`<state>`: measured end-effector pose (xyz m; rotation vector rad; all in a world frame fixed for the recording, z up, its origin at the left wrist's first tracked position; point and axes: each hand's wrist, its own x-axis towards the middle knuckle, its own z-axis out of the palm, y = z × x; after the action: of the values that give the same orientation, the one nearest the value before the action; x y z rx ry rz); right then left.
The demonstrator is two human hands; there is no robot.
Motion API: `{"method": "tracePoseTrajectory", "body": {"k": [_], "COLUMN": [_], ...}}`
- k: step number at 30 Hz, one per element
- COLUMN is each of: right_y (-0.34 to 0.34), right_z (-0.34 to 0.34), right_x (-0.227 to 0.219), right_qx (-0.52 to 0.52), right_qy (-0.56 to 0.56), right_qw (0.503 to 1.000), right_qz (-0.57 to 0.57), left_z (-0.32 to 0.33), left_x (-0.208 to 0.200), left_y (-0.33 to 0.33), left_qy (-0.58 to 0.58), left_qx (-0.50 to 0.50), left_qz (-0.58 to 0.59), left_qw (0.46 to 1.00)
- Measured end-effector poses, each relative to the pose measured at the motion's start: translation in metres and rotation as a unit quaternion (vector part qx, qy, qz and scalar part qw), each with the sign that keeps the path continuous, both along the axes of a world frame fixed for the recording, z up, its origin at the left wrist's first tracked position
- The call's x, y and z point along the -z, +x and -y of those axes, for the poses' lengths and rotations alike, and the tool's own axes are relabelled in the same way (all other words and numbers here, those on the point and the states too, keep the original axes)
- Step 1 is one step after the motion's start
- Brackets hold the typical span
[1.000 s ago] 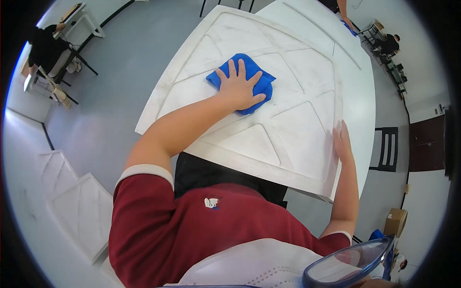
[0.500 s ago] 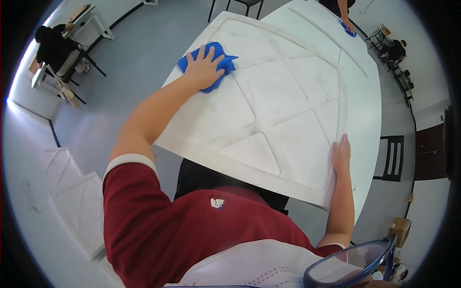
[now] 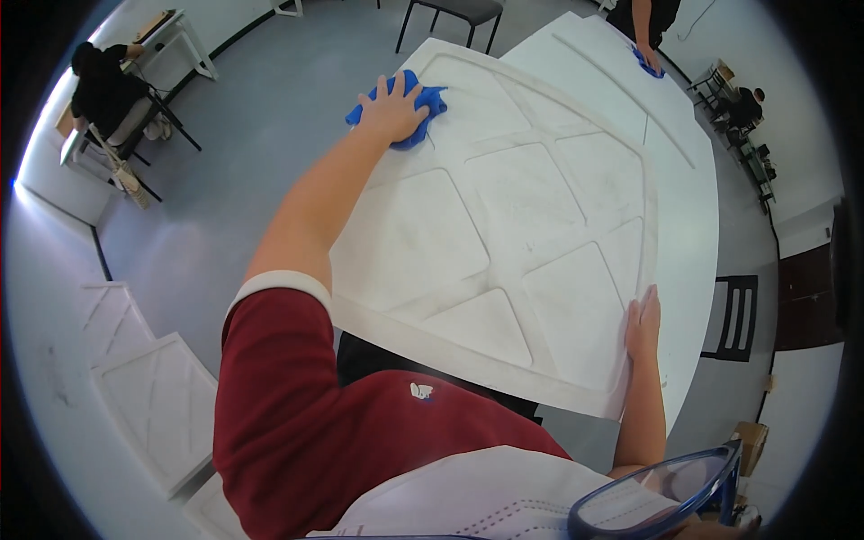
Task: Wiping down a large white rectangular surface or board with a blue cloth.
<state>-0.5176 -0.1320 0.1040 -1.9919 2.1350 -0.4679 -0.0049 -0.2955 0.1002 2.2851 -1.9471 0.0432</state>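
A large white panel [image 3: 405, 225] with raised ribs and recessed shapes lies on the white table, its near edge reaching toward my body. Grey smudges mark its surface. Near the panel's far left edge, my left hand [image 3: 392, 113] presses a crumpled blue cloth [image 3: 434, 102], fingers spread over it. My right hand [image 3: 643, 326] rests along the panel's right edge close to me, fingers stretched out, with no cloth there.
The white table [image 3: 688, 225] extends to the right and away. At its far end another person's hand [image 3: 650, 59] holds a blue cloth. Other ribbed white panels [image 3: 153, 405] lean at the lower left. Chairs [image 3: 454, 13] stand beyond the table and to its right. A seated person [image 3: 112, 90] is at the left.
My left hand and the blue cloth have slid away from me along the panel's left side toward its far corner. My right hand stays at the right edge. The whole view has shifted slightly.
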Motion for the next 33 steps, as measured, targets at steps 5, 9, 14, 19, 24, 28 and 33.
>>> {"method": "tracePoseTrajectory", "body": {"k": [5,9,14,19,24,28,33], "right_y": [-0.003,-0.002,0.002,-0.006,-0.002,-0.008,-0.008], "right_z": [-0.001,-0.004,-0.002,0.000,0.004,0.006,0.005], "right_x": [0.005,0.004,0.002,0.003,0.004,0.009,0.009], "right_qx": [-0.001,-0.003,-0.008,-0.013,-0.015,-0.026,-0.021], "right_qy": [0.000,-0.002,0.000,-0.009,-0.009,-0.017,-0.023], "right_qw": [1.000,1.000,1.000,1.000,1.000,0.999,0.999], "right_qz": [-0.013,-0.011,-0.019,-0.019,-0.022,-0.024,-0.022], "left_z": [0.027,0.043,0.056,0.050,-0.022,-0.081,-0.167], "left_x": [0.002,0.004,0.018,0.027,-0.004,-0.028,-0.042], "left_y": [0.003,0.003,0.033,0.064,0.066,0.061,0.067], "left_qy": [-0.002,0.009,-0.008,0.002,0.128,0.173,0.196], "left_qx": [-0.016,-0.042,0.005,0.117,0.161,0.164,0.183], "left_qz": [-0.020,-0.033,-0.107,-0.164,-0.135,-0.081,-0.104], "left_qw": [1.000,0.999,0.994,0.980,0.969,0.968,0.958]}}
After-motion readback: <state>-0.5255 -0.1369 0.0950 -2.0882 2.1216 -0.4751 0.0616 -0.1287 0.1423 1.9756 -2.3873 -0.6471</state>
